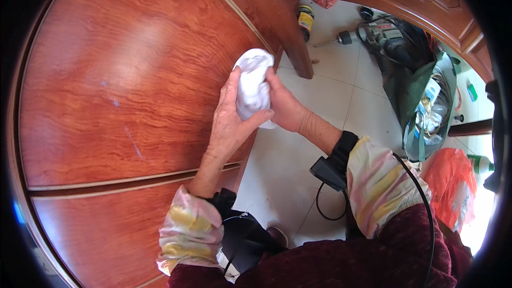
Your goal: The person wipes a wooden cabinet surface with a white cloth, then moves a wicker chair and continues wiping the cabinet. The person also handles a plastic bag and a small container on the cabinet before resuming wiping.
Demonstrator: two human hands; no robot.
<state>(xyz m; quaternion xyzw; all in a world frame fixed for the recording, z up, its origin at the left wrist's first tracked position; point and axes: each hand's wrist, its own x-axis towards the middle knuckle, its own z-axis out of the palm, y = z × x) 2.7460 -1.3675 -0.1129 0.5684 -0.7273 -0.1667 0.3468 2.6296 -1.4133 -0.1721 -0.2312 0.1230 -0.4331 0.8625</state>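
A folded white cloth [254, 88] is held up between my two hands, near the right edge of a glossy reddish-brown wooden surface [120, 136]. My left hand [232, 108] grips its left side, with the thumb lying across the lower front. From the right, my right hand [284, 102] clasps the other side, its fingertips partly hidden by the cloth. The upper end of the bundle bulges in a rounded fold. Pale bluish scuff marks [131, 141] run along the wood to the left of my hands.
A wooden leg [294, 44] stands beyond my hands on the tiled floor [328, 92]. At the right lie a power drill [380, 36], a green bag [412, 88] with assorted contents and a red plastic bag [450, 184]. A jar [305, 22] stands behind the leg. A black cable [424, 200] crosses my right sleeve.
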